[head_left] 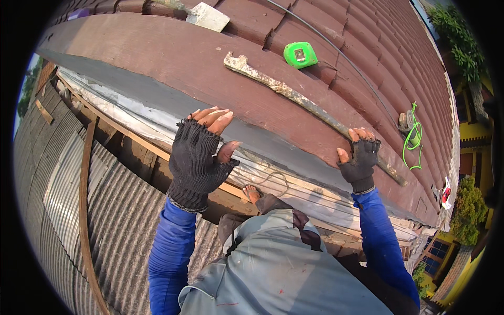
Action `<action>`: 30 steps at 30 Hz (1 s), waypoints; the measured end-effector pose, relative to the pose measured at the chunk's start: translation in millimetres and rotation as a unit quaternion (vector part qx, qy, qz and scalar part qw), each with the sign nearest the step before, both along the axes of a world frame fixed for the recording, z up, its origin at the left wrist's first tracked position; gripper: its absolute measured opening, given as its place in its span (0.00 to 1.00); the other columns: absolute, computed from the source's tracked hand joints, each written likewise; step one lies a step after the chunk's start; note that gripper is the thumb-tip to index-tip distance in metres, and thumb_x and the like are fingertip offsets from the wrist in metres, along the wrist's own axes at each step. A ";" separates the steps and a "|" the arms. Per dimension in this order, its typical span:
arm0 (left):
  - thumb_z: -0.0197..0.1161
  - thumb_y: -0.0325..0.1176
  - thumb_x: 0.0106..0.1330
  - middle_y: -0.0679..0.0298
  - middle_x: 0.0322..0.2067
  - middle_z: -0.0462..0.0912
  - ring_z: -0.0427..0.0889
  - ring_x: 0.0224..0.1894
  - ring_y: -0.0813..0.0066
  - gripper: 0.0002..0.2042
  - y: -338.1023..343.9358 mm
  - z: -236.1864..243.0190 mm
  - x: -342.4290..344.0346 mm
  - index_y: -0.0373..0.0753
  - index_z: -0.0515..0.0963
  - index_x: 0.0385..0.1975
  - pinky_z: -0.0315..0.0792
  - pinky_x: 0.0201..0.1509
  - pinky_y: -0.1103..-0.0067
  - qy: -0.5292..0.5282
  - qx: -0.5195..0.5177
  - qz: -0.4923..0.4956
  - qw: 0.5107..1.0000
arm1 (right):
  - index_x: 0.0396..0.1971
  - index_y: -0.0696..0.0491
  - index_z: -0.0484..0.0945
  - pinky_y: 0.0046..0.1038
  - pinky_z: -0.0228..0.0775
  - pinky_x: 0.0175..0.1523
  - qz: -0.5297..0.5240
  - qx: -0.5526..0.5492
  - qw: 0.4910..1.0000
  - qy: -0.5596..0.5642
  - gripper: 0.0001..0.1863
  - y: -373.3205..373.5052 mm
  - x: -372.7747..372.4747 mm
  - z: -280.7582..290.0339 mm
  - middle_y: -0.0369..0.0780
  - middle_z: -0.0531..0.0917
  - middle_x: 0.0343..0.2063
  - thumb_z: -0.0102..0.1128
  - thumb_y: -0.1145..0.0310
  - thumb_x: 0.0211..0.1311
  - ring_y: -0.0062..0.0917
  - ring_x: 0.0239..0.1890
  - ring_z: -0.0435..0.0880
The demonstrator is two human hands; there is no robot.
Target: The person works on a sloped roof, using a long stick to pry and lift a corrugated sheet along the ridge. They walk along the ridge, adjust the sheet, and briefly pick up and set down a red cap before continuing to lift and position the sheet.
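Note:
My left hand [201, 153], in a black fingerless knit glove, is held above the grey strip along the roof edge. Its fingers are stretched out and nothing is in it. My right hand [361, 160], gloved alike, lies over the lower part of a long, crusted bar [294, 94] with a notched, hooked end. Its thumb stands apart from the fingers; whether the palm touches the bar is hidden. The bar lies slantwise on a smooth reddish-brown roof board [157, 50]. Beyond it rests a bright green tape measure [300, 55].
A trowel [208, 17] lies on the tiles at the top. To the right, an angle grinder [408, 126] lies beside a looped green cord [415, 137]; a dark cable [346, 55] crosses the tiles. Corrugated sheets [131, 220] and an open wooden-framed gap [134, 155] are at left.

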State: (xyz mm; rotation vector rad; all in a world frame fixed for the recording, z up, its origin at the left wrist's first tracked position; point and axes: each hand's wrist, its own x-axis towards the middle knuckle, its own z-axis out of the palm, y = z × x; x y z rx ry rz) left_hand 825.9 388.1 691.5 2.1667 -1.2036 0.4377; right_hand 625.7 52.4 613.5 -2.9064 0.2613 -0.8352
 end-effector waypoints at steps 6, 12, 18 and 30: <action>0.67 0.50 0.60 0.59 0.58 0.75 0.70 0.65 0.58 0.28 -145.1 12.0 51.8 0.45 0.73 0.58 0.57 0.72 0.58 -0.119 0.107 -0.183 0.970 | 0.52 0.51 0.78 0.49 0.58 0.62 -0.109 0.002 0.993 -0.040 0.28 3.4 -7.1 -4.4 0.42 0.77 0.51 0.66 0.51 0.54 0.44 0.57 0.72; 0.59 0.62 0.62 0.55 0.59 0.76 0.70 0.65 0.56 0.30 -172.6 -23.1 56.9 0.44 0.77 0.55 0.59 0.70 0.57 -0.181 0.189 -0.167 0.951 | 0.51 0.51 0.78 0.48 0.61 0.59 -0.284 -0.026 0.953 -0.103 0.27 6.0 -8.1 -16.0 0.42 0.79 0.49 0.67 0.51 0.53 0.43 0.54 0.74; 0.57 0.59 0.65 0.53 0.55 0.79 0.78 0.57 0.54 0.28 -171.9 -24.5 65.5 0.42 0.78 0.53 0.70 0.59 0.60 -0.155 0.192 -0.218 0.944 | 0.52 0.53 0.77 0.46 0.62 0.59 -0.501 0.014 0.841 -0.202 0.26 68.0 -21.0 -45.9 0.46 0.80 0.48 0.65 0.54 0.57 0.44 0.54 0.74; 0.56 0.54 0.68 0.52 0.45 0.82 0.81 0.48 0.53 0.22 -164.2 -6.3 52.8 0.41 0.79 0.48 0.73 0.50 0.63 -0.140 0.216 -0.222 0.941 | 0.56 0.52 0.76 0.48 0.63 0.65 -0.450 0.536 0.653 0.290 0.31 345.4 -30.3 -179.1 0.54 0.77 0.55 0.62 0.57 0.50 0.46 0.62 0.74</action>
